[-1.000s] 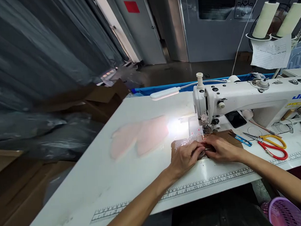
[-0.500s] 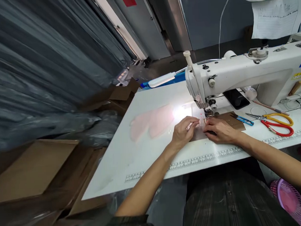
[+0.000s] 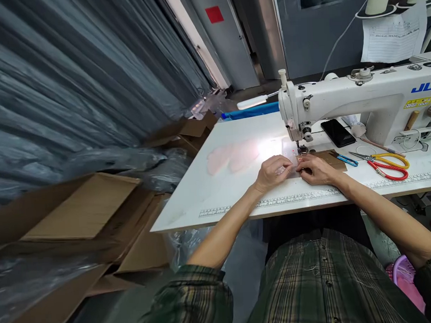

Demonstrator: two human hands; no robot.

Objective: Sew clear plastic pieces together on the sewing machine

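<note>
Close in front of the needle of a white sewing machine (image 3: 340, 100), my two hands nearly meet. My left hand (image 3: 274, 173) pinches a small piece of pale pink fabric (image 3: 282, 169) between thumb and fingers. My right hand (image 3: 316, 169) has its fingers bent together at the fabric's right edge, by the presser foot, and grips the same piece. Much of the fabric is hidden by my fingers. Sheer pink fabric pieces (image 3: 233, 157) lie flat on the white table (image 3: 202, 195), left of the needle under the lamp's glow.
Right of my hands are a brown card (image 3: 330, 160), blue thread snips (image 3: 347, 160), scissors (image 3: 388, 165) with red and yellow handles, and a black phone (image 3: 338, 132). A printed ruler (image 3: 298, 197) runs along the front edge. Cardboard boxes (image 3: 83, 208) stand left; a pink basket (image 3: 403, 277) sits below right.
The camera view has shifted, so the table sits higher and more of the shirt shows. Both hands stay at the needle, still holding the fabric.
</note>
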